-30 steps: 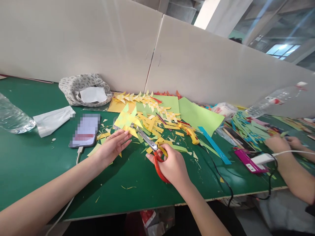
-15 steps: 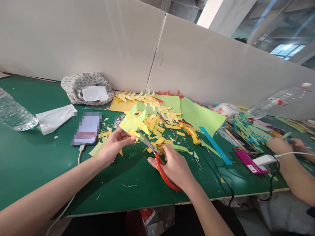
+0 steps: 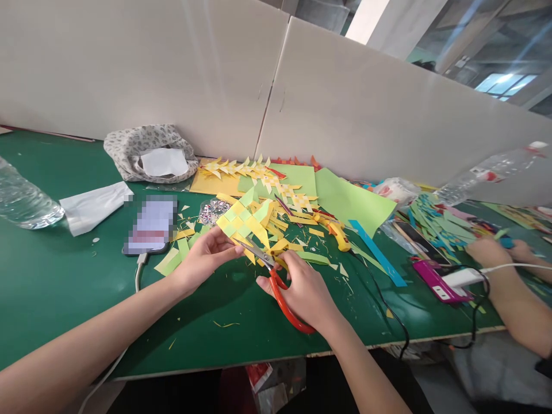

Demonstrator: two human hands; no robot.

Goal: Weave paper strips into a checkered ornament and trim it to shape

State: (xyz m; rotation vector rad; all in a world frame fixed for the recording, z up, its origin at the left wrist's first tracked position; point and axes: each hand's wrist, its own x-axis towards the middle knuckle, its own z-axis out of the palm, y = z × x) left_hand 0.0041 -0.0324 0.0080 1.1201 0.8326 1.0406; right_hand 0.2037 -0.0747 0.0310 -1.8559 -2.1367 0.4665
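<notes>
Between the thumb and fingers of my left hand (image 3: 210, 253) is a woven paper piece (image 3: 241, 220), a yellow and light green checker with pointed ends. My right hand (image 3: 302, 287) grips red-handled scissors (image 3: 282, 296), its fingers around the handles. The blades reach to the lower edge of the woven piece, close to my left fingertips; whether they are cutting paper I cannot tell. Yellow paper strips and offcuts (image 3: 276, 244) lie behind and under the hands. Finished-looking woven chains (image 3: 276, 183) rest on paper sheets farther back.
A phone (image 3: 150, 223) on a cable lies left, near a tissue (image 3: 95, 208), a bottle (image 3: 23, 198) and a cloth pouch (image 3: 149, 152). To the right are a yellow glue gun (image 3: 340, 234), a blue strip (image 3: 377, 253) and a magenta power strip (image 3: 440, 283). Another person's hands (image 3: 491, 253) work at far right.
The woven piece has tilted slightly and shifted a little right and down in my left hand. The scissors have barely moved, staying at its lower edge.
</notes>
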